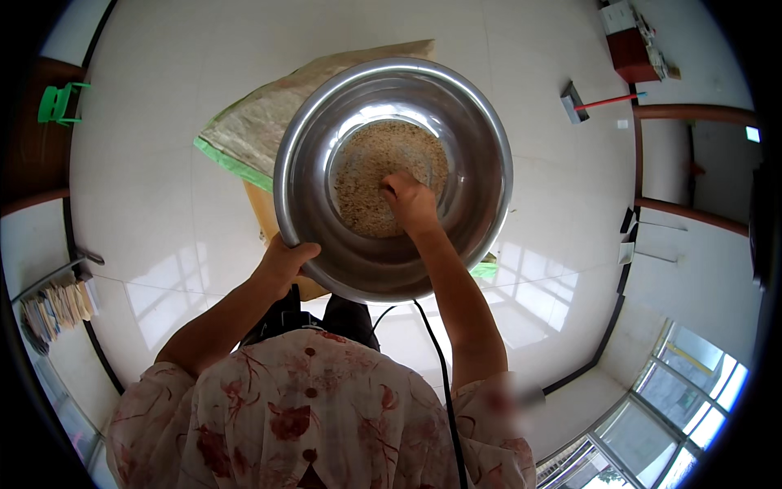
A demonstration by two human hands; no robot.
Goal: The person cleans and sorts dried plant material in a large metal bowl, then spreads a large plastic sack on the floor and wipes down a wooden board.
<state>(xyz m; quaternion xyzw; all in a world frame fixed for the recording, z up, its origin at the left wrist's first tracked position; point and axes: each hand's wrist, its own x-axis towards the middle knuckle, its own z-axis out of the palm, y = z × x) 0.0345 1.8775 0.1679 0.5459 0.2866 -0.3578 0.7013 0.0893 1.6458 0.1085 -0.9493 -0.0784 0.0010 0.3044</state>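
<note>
A wide stainless steel basin [469,125] is held out in front of my body. My left hand [282,264] grips its near left rim, with the thumb over the edge. Spread across the basin's bottom is a thin layer of tan grain or husks [366,208], with bare metal showing in places. My right hand [410,198] reaches down inside over this layer, fingers curled inward. The fingertips are hidden, so whether they hold any of the grain cannot be seen.
Below the basin lie a beige woven sack [263,122] with a green edge and a partly hidden yellowish board [259,211]. A dark cable [437,348] runs down my front. A long-handled dustpan [573,104] stands right, a green plastic chair [55,104] far left.
</note>
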